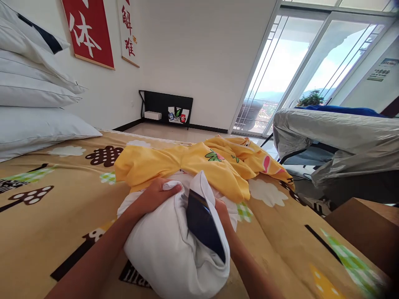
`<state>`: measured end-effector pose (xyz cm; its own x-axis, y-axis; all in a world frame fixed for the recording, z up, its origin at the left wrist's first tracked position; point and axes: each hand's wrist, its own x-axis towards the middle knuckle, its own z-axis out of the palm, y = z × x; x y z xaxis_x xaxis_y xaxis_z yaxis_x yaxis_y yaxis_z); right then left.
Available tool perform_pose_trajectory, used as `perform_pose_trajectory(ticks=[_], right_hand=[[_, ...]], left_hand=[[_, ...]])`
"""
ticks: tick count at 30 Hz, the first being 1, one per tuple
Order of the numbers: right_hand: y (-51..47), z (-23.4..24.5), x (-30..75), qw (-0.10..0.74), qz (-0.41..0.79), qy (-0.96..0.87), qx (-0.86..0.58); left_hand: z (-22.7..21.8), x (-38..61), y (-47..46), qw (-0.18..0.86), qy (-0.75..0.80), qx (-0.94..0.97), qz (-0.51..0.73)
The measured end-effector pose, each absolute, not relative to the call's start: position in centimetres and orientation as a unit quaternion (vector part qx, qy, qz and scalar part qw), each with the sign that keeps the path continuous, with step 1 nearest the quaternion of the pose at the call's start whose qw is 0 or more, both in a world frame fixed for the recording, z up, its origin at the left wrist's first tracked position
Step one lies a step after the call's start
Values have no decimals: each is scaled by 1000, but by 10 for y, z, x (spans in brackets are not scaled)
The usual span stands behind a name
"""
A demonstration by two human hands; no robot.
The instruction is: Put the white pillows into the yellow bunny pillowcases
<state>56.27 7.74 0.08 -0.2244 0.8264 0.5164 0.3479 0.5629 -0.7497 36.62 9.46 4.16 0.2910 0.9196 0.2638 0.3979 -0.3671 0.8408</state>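
Note:
A white pillow (162, 245) is bunched and folded up close in front of me, with a dark navy panel (204, 220) showing in its fold. My left hand (157, 195) is closed on the pillow's upper left edge, thumb on top. Around the pillow's right edge is my right hand (222, 209), its fingers mostly hidden behind the fabric. Just beyond both hands lies a crumpled yellow cloth (181, 160) with a printed pattern. White fabric shows under its near edge; I cannot tell whether it belongs to the pillow.
Everything rests on a tan patterned bedspread (77, 207). White pillows (37, 89) are stacked at the left. A cardboard box (364, 232) stands at the right, near a plastic-covered piece of furniture (343, 128). Against the far wall is a low black shelf (168, 101).

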Motion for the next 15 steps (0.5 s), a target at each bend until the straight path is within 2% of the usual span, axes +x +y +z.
perform_pose_trajectory(ticks=[2,5,7,12,15], right_hand=[[79,-2,568,446,230,-765,-404],[71,1,571,370,202,-840,-341],[63,5,570,361,168,-868,-297],[54,9,568,361,120,-877,-295],[60,12,571,348,97,-877,-317]], left_hand=[[51,369,86,286,475,709,435],[61,379,68,205,486,703,476],[63,385,60,193,483,708,478],[62,387,58,287,444,775,346],[60,385,62,329,439,763,341]])
